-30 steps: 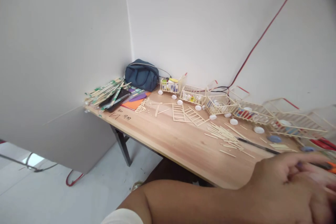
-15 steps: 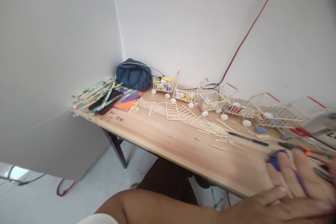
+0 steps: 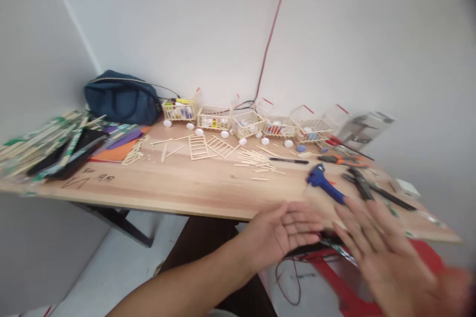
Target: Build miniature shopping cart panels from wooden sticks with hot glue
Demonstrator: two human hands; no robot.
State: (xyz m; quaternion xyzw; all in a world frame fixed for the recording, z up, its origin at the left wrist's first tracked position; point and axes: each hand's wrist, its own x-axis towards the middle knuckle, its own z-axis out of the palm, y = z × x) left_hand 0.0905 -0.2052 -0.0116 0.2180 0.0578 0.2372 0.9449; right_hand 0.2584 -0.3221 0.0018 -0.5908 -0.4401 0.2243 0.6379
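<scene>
You have nothing in either hand that shows: the left hand (image 3: 284, 233) is palm up by the near edge of the table (image 3: 208, 188), its fingers out straight, and the right hand (image 3: 386, 252), blurred, has its fingers spread. The glue gun (image 3: 325, 185) lies on the right half of the table, its handle towards you; I cannot tell whether your right fingertips touch it. A careless sweep of that hand could knock the handle and turn the gun, or catch the black tool (image 3: 359, 183) just right of it. If the gun is hot, which does not show, grasping by feel could burn you. Reaching far and left could scatter the loose sticks (image 3: 256, 159), and the carts (image 3: 247, 126) stand so near each other that bumping one might shove its neighbour.
</scene>
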